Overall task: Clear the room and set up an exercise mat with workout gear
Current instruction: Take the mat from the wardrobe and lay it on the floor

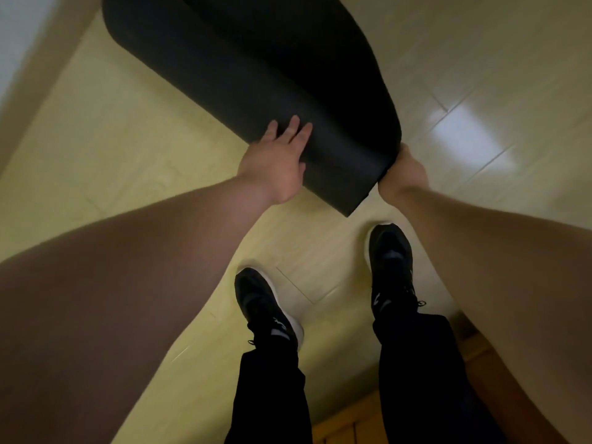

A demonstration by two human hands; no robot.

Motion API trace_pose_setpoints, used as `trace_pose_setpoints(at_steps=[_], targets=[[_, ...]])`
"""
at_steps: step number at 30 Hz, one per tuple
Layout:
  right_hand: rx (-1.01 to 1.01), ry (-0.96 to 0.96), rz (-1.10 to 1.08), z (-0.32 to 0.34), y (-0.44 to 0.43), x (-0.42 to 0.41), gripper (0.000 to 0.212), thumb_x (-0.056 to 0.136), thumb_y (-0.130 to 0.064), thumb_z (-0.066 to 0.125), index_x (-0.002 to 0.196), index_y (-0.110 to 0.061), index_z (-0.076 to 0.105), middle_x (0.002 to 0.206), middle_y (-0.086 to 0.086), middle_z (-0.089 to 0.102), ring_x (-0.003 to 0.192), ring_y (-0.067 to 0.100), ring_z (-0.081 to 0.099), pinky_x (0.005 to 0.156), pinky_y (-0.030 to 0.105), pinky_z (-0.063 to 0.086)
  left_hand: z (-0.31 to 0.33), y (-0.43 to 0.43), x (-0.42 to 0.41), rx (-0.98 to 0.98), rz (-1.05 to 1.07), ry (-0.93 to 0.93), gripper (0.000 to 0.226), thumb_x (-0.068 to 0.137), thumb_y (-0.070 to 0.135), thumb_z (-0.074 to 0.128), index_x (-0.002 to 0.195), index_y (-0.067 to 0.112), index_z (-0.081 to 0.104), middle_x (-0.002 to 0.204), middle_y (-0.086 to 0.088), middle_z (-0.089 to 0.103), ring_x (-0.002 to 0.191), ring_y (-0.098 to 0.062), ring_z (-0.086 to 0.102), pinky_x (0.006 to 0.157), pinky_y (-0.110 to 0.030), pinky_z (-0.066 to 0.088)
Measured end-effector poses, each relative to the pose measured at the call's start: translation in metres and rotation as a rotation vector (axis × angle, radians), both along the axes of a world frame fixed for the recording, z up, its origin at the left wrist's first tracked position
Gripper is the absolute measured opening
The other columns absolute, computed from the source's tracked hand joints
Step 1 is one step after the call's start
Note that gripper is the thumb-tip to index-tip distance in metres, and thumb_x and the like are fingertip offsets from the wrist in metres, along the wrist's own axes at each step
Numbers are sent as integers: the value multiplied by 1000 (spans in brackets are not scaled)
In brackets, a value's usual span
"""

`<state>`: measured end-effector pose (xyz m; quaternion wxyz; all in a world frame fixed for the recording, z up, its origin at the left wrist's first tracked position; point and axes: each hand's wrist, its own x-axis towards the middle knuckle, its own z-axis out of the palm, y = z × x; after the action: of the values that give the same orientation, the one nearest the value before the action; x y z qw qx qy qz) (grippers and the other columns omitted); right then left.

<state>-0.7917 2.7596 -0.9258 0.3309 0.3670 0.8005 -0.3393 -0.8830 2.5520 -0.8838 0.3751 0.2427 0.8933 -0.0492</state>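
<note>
Leftmost, a pale wall (19, 43) borders the floor (128, 139). Your left hand (275, 161) lies on the mat (256, 75), fingers (293, 129) straight across its top face and thumb at the near edge. The mat is black and bowed. It runs from the top of the view down to your hands, its near end held above the floor ahead of your shoes (266, 309). Your right hand (402, 173) grips the mat's right edge, its fingers curled beneath and hidden.
</note>
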Motion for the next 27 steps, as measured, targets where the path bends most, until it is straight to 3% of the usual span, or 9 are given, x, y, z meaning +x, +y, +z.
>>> trace_pose_setpoints(at_steps=[3,6,9,11,13,15,20,23,27], targets=[[45,-63,41,-21,1,4,86,93,-9,55,160,-21,1,145,21,48,121,42,56,97,47,49,-18,10,5,-103,-18,-55,83,98,24,46,158,28,-12,168,0,-4,153,-34,7,119,-48,27],[186,-43,228,-27,-3,14,106,90,-17,64,157,-19,-19,168,15,-3,146,42,29,116,55,33,-22,14,12,-163,24,-103,101,89,16,54,155,30,-22,168,-2,-6,153,-36,3,119,-49,28],[351,-7,577,-22,-6,20,106,92,-29,64,157,-24,-19,165,14,-20,153,41,-2,121,61,8,-19,15,20,-173,64,-119,106,90,15,55,151,34,-29,167,-7,6,150,-41,17,115,-49,35],[288,-5,737,-17,-10,21,97,92,-33,66,159,-27,-4,164,13,-25,153,40,-9,122,61,7,-16,13,22,-170,75,-86,105,90,15,56,152,34,-27,156,-15,35,128,-41,48,98,-46,48],[207,-7,823,-12,-18,20,89,89,-33,71,155,-23,12,165,14,-19,153,40,-8,123,58,7,-8,10,27,-191,92,-35,101,90,12,56,155,31,-19,115,-15,61,82,-29,60,70,-40,48],[115,-19,826,-6,-30,21,84,85,-28,75,149,-19,20,167,15,4,153,41,5,124,56,9,1,6,34,-227,65,34,89,92,12,53,159,26,-4,90,-10,58,66,-24,53,64,-37,43],[-89,-44,645,19,-60,27,85,79,-11,78,144,-22,24,140,8,50,134,30,45,119,50,31,9,-18,48,-188,-121,242,47,83,23,63,129,13,55,143,-15,37,124,-34,43,96,-46,43],[-84,-48,619,26,-80,30,98,79,-10,73,155,-23,12,143,9,45,129,31,48,111,50,43,5,-39,55,-136,-69,136,63,83,20,66,140,11,43,159,-13,23,140,-32,32,108,-48,39],[21,-43,814,23,-109,37,65,88,-31,59,150,-25,39,141,8,37,127,28,41,109,44,38,-2,-67,77,-158,77,104,93,84,21,67,156,22,8,126,-17,48,108,-33,54,93,-42,44]])
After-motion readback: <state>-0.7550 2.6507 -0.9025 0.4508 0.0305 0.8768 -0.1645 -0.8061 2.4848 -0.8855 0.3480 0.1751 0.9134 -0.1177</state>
